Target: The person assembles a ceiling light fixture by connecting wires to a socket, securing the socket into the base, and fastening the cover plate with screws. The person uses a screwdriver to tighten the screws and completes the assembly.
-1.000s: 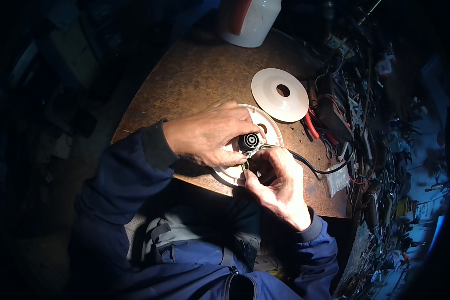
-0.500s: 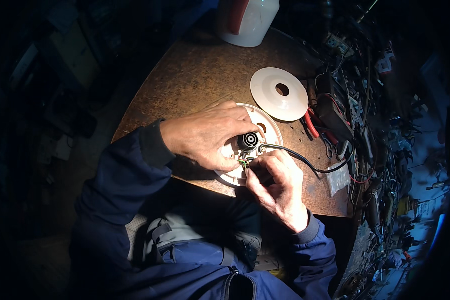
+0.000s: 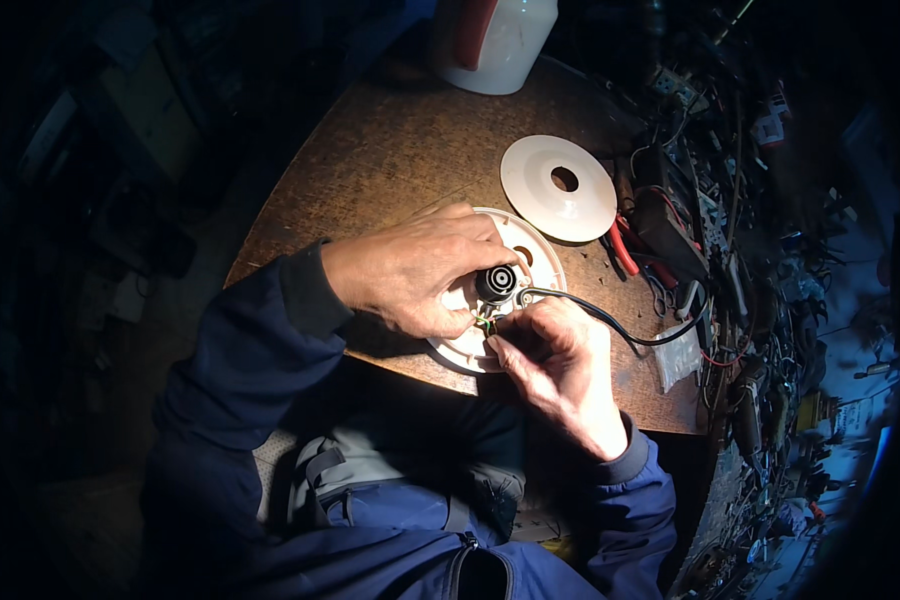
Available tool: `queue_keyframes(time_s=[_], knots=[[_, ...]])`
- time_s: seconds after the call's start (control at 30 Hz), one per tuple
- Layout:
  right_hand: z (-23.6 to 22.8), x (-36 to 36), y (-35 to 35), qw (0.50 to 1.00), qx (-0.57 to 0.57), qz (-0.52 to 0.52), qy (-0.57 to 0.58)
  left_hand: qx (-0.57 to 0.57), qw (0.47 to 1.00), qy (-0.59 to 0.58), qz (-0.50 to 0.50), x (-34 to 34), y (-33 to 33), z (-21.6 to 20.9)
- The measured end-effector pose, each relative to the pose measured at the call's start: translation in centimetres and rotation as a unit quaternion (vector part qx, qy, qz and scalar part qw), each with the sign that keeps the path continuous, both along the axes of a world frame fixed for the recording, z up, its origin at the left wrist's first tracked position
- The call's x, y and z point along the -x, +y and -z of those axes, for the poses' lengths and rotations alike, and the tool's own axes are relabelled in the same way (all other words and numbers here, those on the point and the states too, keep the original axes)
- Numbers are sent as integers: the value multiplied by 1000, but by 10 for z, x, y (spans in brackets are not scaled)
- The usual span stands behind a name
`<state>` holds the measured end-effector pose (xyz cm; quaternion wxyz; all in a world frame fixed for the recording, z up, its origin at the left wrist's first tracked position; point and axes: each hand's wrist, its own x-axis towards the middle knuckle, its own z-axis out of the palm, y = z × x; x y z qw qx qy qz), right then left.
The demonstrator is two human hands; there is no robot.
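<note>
The table (image 3: 370, 170), brown and worn, starts at the left under the dark blue left sleeve (image 3: 250, 350); the left hand (image 3: 420, 270) comes in over it with the palm down, its fingers reaching across the far side of a white round base (image 3: 542, 262) and its thumb along the near side; between them is a narrow, C-shaped gap, and a black cylindrical part (image 3: 497, 284) stands at its mouth with its ringed end facing up; whether fingertips press on that part cannot be told, though the thumb tip lies at the thin wires (image 3: 486, 325).

These wires, green among them, are the place where both hands meet; they lie just to the near side of the black part, over the base, with their short run leading from it toward the person; the left thumb is at their left and the right hand (image 3: 562, 365) at their right, about equally near; the right hand is almost closed, thumb and forefinger in a fine pinch that seems to hold the wire ends, its other fingers curled and partly in shadow.

Beyond, a white container (image 3: 515, 45) stands at the far edge; a white disc (image 3: 540, 185) with a central hole lies past the base; a black cable (image 3: 607, 318) curves off to the right; further right are a red-handled tool (image 3: 623, 250) and a clear bag (image 3: 679, 360).
</note>
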<state>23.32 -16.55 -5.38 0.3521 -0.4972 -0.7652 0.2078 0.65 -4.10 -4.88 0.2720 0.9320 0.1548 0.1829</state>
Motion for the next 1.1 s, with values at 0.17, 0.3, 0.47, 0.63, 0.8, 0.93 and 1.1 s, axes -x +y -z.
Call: queue_keyframes(time_s=[0.17,0.3,0.47,0.63,0.8,0.93,1.1], knots=[[0,-1,3,995,75,13,59,-2,1000,-5,-10,-2,-3,-1],[-9,0,6,1000,-3,-14,-26,-4,1000,0,-17,-1,-3,0],[-18,-4,7,998,44,-35,-21,9,1000,14,-23,0,-4,-3],[-19,-9,9,996,-12,-64,-65,-4,1000,4,-15,-2,-3,-1],[-11,-7,9,994,-57,-66,-71,4,1000,3,-14,-1,-3,0],[-10,-8,8,992,-54,-64,-92,29,999,22,-12,-1,-4,-7],[-17,-1,10,980,-93,-66,-162,32,999,6,-20,-1,-6,-6]])
